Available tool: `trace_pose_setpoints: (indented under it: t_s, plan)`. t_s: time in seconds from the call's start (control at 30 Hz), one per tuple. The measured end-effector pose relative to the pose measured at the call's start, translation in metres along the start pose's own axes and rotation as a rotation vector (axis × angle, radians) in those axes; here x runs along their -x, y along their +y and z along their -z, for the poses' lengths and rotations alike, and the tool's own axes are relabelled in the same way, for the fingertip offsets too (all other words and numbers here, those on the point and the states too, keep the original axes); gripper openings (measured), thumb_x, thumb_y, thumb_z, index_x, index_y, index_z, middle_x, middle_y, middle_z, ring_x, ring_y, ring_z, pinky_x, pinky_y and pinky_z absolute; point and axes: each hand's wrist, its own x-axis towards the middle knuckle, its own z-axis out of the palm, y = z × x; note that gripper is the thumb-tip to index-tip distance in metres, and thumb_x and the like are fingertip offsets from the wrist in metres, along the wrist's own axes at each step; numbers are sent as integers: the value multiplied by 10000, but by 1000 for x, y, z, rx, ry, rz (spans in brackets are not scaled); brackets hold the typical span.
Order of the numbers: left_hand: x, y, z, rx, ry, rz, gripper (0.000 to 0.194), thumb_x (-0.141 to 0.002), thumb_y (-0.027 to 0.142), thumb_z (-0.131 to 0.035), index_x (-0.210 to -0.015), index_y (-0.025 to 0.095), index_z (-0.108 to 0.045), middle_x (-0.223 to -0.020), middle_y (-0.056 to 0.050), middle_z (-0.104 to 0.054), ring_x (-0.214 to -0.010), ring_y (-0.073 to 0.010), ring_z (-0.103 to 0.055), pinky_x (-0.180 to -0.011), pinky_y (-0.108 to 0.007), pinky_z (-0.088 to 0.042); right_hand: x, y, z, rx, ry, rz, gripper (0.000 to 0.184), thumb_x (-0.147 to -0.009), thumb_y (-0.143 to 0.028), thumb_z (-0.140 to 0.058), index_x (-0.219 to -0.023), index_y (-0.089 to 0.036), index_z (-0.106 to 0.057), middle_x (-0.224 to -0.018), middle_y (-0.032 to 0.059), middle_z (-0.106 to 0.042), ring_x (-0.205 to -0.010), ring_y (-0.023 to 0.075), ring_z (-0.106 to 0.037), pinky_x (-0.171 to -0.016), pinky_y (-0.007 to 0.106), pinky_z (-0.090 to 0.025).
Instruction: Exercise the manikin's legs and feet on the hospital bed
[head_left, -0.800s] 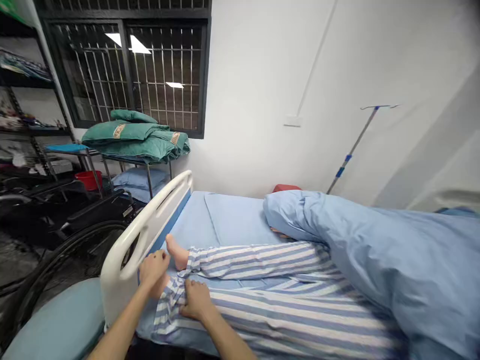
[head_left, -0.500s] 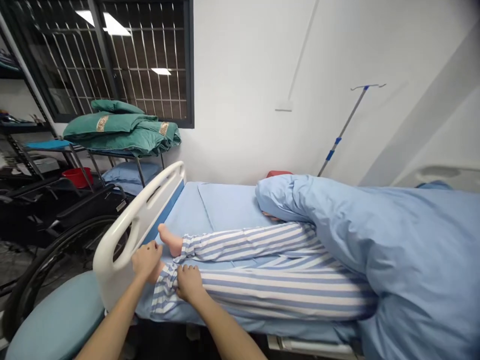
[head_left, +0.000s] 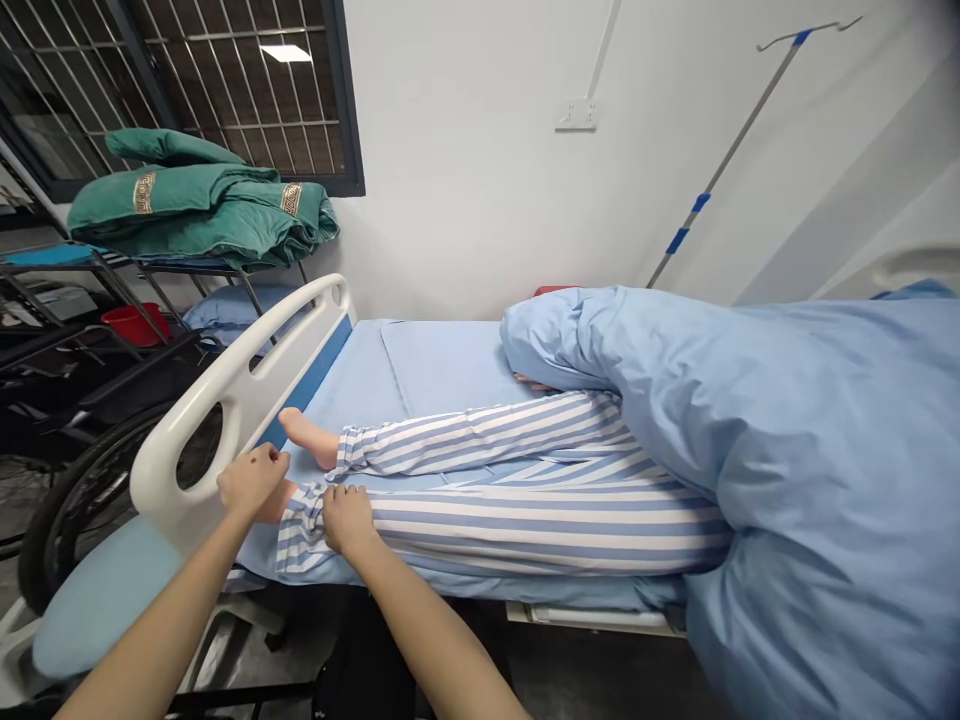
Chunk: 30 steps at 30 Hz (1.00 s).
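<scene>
Two legs in blue-and-white striped trousers (head_left: pixel 487 440) lie stretched out on a bed, with bare feet toward the footboard. My left hand (head_left: pixel 253 478) is closed around the near foot (head_left: pixel 279 502), covering most of it. On the same leg, my right hand (head_left: pixel 349 520) grips the lower shin through the striped cloth, just above the cuff (head_left: pixel 298 540). The far foot (head_left: pixel 309 437) rests untouched with its toes up. A light blue quilt (head_left: pixel 750 420) hides the upper body, and a few fingertips (head_left: pixel 534 382) show at its edge.
The white footboard (head_left: pixel 169 455) stands just left of my left hand. Beyond it are a wheelchair (head_left: pixel 97 440) and green folded bedding (head_left: pixel 210 205) on a rack. A drip pole (head_left: pixel 731 150) rises behind the bed. A pale blue rounded seat (head_left: pixel 105 595) is at lower left.
The view has tilted downward, so the bed and legs sit higher and more floor shows. Both hands keep their places on the near foot and shin.
</scene>
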Motion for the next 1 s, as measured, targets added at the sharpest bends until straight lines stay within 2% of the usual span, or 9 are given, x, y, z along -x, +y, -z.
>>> trace_pose_setpoints:
  t_s: [0.3, 0.5, 0.73, 1.0]
  plan:
    - [-5, 1, -4, -27, -3, 59, 398, -755, 492, -354, -892, 273, -658, -964, -115, -681, -896, -328, -618, -706, -384, -426, -3, 2, -3, -47, -33, -5, 617, -637, -245, -669, -1179, -31, -466, -1084, 220, -581, -1007, 279, -560, -836, 404, -430]
    - [-6, 1, -9, -20, 36, 55, 406, -756, 494, -353, -881, 258, -659, -947, -117, -684, -884, -329, -617, -698, -388, -423, -3, 3, -5, -37, -6, 2, 608, -688, -225, -617, -1227, -12, -433, -1068, 232, -586, -986, 282, -573, -812, 398, -439]
    - [-1, 3, -4, -13, 32, 52, 401, -746, 486, -371, -876, 245, -665, -942, -109, -689, -881, -314, -625, -704, -371, -426, -5, -1, -4, -18, -42, -7, 642, -682, -249, -646, -1244, -31, -423, -1068, 233, -595, -985, 279, -588, -814, 396, -445]
    - [1, 3, 2, 72, 22, 6, 361, -767, 440, -371, -824, 240, -666, -928, -100, -700, -892, -307, -625, -701, -369, -426, -5, -2, -4, 27, -19, -19, 563, -683, -274, -655, -1174, -76, -465, -1026, 197, -614, -948, 270, -604, -798, 385, -462]
